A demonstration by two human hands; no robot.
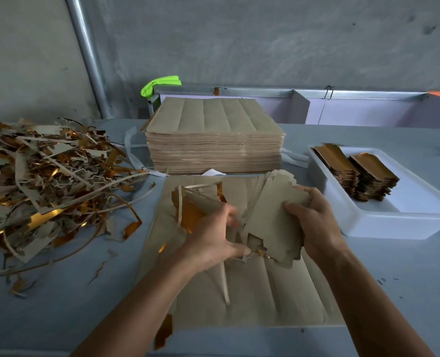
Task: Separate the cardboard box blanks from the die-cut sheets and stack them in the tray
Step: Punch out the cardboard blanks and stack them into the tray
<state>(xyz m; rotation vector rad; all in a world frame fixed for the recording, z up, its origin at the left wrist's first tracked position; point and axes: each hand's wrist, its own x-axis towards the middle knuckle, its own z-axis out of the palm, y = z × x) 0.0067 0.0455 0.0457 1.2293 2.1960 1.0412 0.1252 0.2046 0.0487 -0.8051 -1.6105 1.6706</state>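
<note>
My right hand [314,222] grips a bundle of box blanks [273,222] above the die-cut sheet [252,300] on the desk [59,305], while my left hand's [211,238] fingers [233,222] pinch the torn scrap beside it. More blanks stand stacked in the white tray [394,222] to my right, and a tall pile of sheets [213,143] sits just beyond.

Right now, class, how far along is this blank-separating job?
Done: two stacks of blanks sit in the white tray, and a scrap pile lies left. In hand: the right hand grips a bundle of blanks while the left hand strips waste. Left: the tall sheet stack.
</note>
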